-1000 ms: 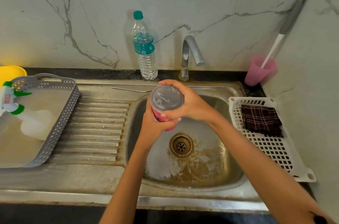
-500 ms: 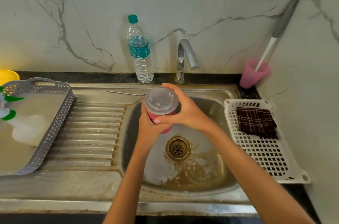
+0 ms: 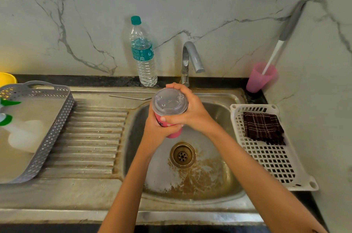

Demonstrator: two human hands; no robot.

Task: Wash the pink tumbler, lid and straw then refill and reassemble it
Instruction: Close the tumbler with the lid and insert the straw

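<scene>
Gripping the pink tumbler [image 3: 173, 133] at the centre of the frame above the sink [image 3: 221, 114], a person wraps the left hand [image 3: 154, 128] round its body while the right hand [image 3: 192, 112] curls over the rim of the clear lid [image 3: 169, 101], which sits on the cup. The metal straw [image 3: 129, 97] lies apart on the steel ledge just left of the tumbler, already out of the lid. No water runs from the tap [image 3: 190, 55] behind the hands, and no suds show on the cup. Whether this grip is prising the lid off ahead of washing or pressing it home afterwards cannot be told; the idle tap and lack of soap suggest the wash has yet to begin. A capped water bottle [image 3: 143, 55], partly full, stands at upper centre against the marble wall, a likely source for the refill. On that reading, washing, refilling and reassembly all remain.
</scene>
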